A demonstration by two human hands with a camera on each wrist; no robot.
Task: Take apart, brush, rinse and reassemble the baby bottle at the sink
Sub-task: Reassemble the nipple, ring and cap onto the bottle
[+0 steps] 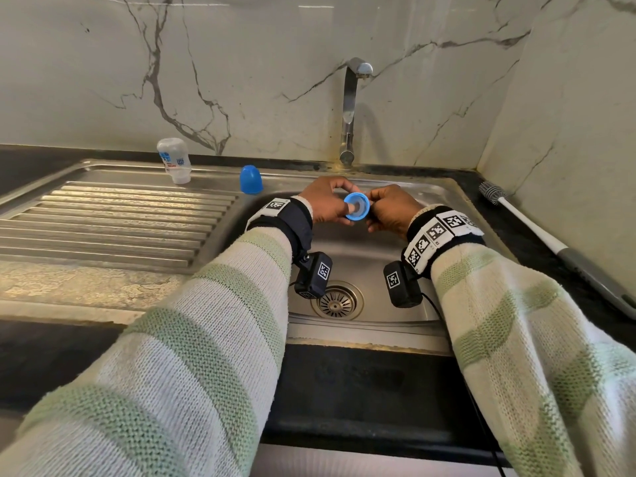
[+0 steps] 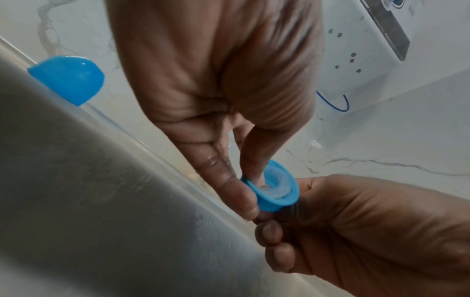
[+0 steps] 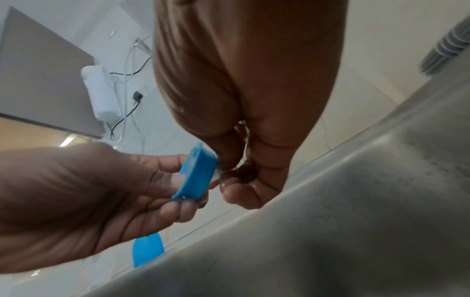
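Note:
Over the sink basin (image 1: 361,249) both hands hold a blue collar ring (image 1: 357,207) with the clear teat (image 2: 276,185) seated inside it. My left hand (image 1: 328,204) pinches the ring, with one finger (image 2: 251,158) pushed into its open side and another on its outer wall. My right hand (image 1: 383,208) has its fingers curled at the ring's other side, pinching the clear teat (image 3: 218,176) where it sticks out. The clear bottle body (image 1: 174,160) stands upside down on the draining board. Beside it stands the blue dome cap (image 1: 251,180).
The tap (image 1: 351,105) rises behind the basin, and no water runs from it. A white-handled bottle brush (image 1: 537,228) lies on the dark counter at the right. The drain strainer (image 1: 337,301) is below my wrists. The ribbed draining board (image 1: 103,222) stretches to the left.

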